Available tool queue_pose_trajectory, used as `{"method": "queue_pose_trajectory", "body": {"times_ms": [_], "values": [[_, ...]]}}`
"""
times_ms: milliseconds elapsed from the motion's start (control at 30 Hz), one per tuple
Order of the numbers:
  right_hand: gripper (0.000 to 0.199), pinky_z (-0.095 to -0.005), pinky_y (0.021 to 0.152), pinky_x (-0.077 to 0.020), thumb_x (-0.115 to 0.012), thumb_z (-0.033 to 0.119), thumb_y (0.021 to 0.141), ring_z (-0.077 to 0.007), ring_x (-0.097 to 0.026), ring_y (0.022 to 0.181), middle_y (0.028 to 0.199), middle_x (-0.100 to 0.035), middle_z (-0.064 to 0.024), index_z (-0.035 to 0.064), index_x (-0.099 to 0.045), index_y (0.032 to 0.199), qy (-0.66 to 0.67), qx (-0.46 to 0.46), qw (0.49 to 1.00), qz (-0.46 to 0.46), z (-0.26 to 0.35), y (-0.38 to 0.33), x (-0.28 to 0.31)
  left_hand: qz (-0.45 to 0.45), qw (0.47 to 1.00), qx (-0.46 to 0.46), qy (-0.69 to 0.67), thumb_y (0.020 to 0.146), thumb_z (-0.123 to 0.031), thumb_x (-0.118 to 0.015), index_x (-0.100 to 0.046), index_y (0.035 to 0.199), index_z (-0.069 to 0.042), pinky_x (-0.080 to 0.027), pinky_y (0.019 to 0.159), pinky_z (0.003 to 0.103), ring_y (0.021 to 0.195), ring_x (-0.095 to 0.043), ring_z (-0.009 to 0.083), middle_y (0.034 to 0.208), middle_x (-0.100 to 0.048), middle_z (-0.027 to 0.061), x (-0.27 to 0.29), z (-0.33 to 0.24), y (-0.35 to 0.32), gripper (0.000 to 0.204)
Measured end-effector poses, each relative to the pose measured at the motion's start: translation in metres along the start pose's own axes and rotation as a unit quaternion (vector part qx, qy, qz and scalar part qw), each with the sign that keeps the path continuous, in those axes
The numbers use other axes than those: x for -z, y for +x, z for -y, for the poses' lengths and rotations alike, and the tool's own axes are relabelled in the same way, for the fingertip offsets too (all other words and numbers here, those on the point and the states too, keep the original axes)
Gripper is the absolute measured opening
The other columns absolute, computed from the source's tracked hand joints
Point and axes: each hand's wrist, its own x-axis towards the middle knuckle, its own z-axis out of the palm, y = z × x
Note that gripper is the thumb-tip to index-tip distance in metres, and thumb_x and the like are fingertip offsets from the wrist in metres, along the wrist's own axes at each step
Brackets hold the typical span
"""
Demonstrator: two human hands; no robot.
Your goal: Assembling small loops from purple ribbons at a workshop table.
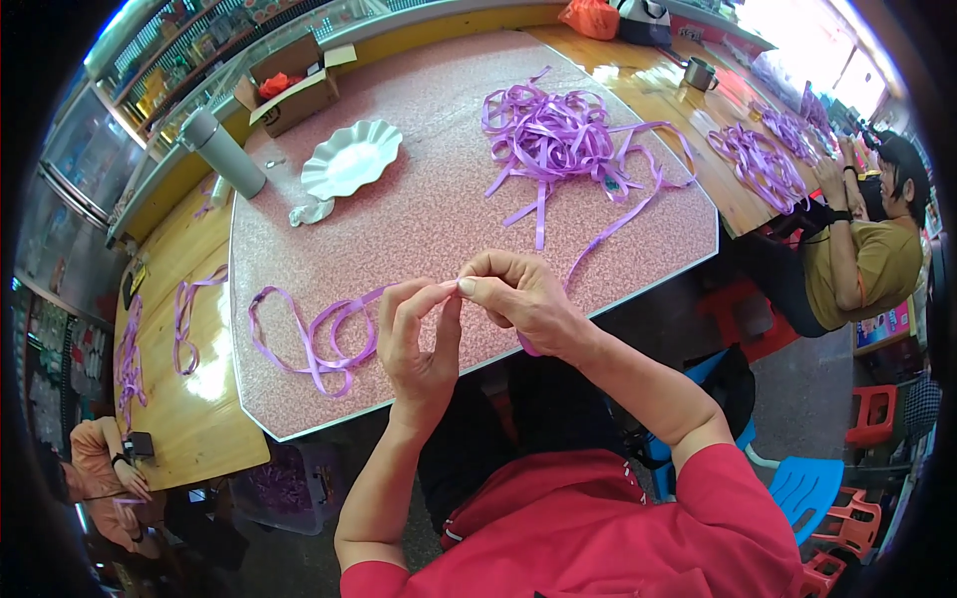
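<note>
My left hand point(414, 334) and right hand point(526, 297) meet in a pinch over the counter point(419, 214), gripping something too small to tell; purple ribbon loops point(321, 366) lie left, 1 ribbon pile point(558, 130) beyond.

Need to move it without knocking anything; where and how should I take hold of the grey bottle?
Probably mid-body on the grey bottle, with the left hand coming from the near side. It appears to stand upright, its straight, rounded wall suiting a wrap-around grip; the scalloped plate is on its right and the cardboard box beyond.
</note>
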Motion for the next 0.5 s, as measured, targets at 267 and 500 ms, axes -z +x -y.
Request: {"method": "queue_pose_trajectory", "body": {"times_ms": [267,500], "values": [[0.021,-0.0196,0.048,-0.0288,-0.069,0.025,0.092,-0.0007,-0.040,0.056,0.067,-0.051,0.0083,0.0041,-0.071,0.096,0.036,-0.021,0.999,0.007,0.0003,-0.0021,0.0065,0.041,0.993,0.072,-0.084,0.087,0.003,-0.068,-0.064,0.107,-0.002,-0.048,0.082,0.032,0.095,-0.061,0.0219,0.102,-0.063,0.0118,0.0040,0.0018,0.0020,0.021],[0.019,-0.0201,0.048,-0.0289,-0.068,0.023,0.093,-0.0017,-0.039,0.055,0.066,-0.050,0.0070,0.0045,-0.071,0.094,0.141,-0.081,0.987,0.007,0.0004,-0.0018,0.0045,0.030,1.000,0.003,-0.004,0.088,0.004,-0.066,-0.062,0.111,-0.003,-0.048,0.085,0.032,0.098,-0.060,0.0219,0.106,-0.061,0.0114,0.0023,0.0063,0.0031,0.025]]}}
